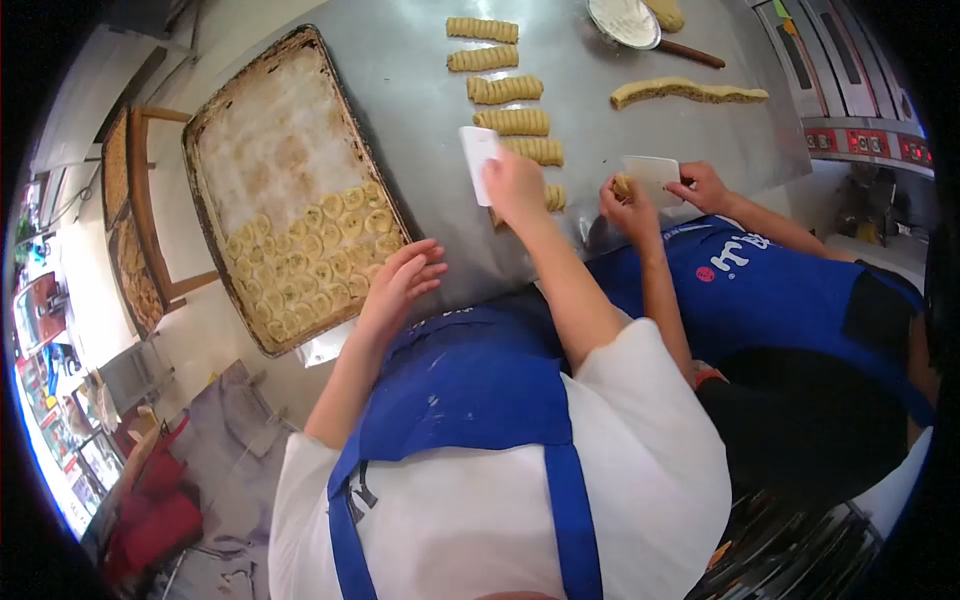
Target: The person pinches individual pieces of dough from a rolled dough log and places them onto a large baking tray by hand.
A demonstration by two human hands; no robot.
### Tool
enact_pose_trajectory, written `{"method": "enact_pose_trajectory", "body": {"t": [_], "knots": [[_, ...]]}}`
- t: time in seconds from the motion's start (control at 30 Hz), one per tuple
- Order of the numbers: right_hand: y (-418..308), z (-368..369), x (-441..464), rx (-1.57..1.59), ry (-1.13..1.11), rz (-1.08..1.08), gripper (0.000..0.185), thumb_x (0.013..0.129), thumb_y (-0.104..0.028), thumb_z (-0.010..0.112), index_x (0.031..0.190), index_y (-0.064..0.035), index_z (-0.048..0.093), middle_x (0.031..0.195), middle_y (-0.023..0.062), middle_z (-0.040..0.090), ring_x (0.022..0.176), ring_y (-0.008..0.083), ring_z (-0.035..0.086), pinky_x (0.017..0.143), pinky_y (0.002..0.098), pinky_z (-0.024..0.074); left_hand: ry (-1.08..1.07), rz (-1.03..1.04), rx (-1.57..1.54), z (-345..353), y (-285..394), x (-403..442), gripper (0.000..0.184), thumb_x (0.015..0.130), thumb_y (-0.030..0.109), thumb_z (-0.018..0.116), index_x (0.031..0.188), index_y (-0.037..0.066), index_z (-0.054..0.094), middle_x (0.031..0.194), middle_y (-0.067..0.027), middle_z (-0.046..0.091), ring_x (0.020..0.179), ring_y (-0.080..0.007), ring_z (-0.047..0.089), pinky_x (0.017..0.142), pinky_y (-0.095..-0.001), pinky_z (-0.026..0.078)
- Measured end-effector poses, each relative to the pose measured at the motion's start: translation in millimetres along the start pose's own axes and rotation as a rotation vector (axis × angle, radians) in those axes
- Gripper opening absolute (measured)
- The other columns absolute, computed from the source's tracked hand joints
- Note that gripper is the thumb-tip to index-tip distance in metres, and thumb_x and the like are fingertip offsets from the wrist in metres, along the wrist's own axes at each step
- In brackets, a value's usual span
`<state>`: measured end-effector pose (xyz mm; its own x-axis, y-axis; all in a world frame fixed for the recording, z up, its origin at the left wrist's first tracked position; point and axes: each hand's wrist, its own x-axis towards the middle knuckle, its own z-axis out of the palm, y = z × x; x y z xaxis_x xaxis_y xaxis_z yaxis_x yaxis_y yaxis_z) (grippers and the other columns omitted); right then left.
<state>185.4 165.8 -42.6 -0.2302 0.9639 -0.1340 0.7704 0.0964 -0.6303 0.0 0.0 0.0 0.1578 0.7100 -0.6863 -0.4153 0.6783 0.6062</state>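
My right hand [515, 186] is closed around a white dough scraper [480, 165], held over the row of sliced dough rolls. Cut crosswise, these rolls [511, 122] lie one behind another on the metal table [400, 60]; my hand and the scraper partly cover the nearer ones. My left hand [405, 280] is beside the near right corner of a large baking tray [340, 80], its fingers stretched out and nothing visible in them. Several rows of round dough slices [310, 255] sit in the tray's near half, on a pale lining.
To my right, a co-worker's hands [632, 208] hold a white scraper [652, 171] and a small dough piece. Beyond lie a long dough strip [690, 93] and a bowl of white powder [625, 20]. Filled trays [125, 255] stand on the left.
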Motion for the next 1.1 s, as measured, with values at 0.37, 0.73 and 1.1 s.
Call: {"method": "enact_pose_trajectory", "body": {"t": [0.37,0.73,1.1], "knots": [[129,6,-139,0.476,0.523,0.371,0.031,0.084,-0.007,0.047,0.110,0.0067,0.057,0.097,0.0204,0.066,0.090,0.0317,0.066,0.080,0.0402,0.0499,0.147,-0.076,0.357,62,-31,121,0.057,0.093,0.030,0.054,0.140,0.003,0.038,0.126,-0.0085,0.051,0.113,-0.0179,0.051,0.094,-0.0314,0.043],[105,68,-80,0.833,0.385,0.392,0.017,0.087,-0.012,0.055,0.095,0.0030,0.060,0.088,0.0144,0.067,0.079,0.0241,0.064,0.074,0.0375,0.0496,0.239,-0.156,0.013,60,-20,146,0.066,0.093,0.049,0.046,0.139,0.002,0.038,0.127,-0.0157,0.051,0.120,-0.0266,0.046,0.106,-0.0413,0.032],[-7,-21,-109,0.199,0.204,-0.787,0.025,0.083,-0.009,0.062,0.107,-0.0033,0.062,0.096,0.0152,0.067,0.080,0.0290,0.067,0.066,0.0373,0.0532,-0.317,-0.066,-0.969,4,-33,62,0.077,0.092,0.058,0.038,0.138,-0.004,0.039,0.138,-0.0202,0.046,0.128,-0.0352,0.044,0.111,-0.0490,0.030]]}}
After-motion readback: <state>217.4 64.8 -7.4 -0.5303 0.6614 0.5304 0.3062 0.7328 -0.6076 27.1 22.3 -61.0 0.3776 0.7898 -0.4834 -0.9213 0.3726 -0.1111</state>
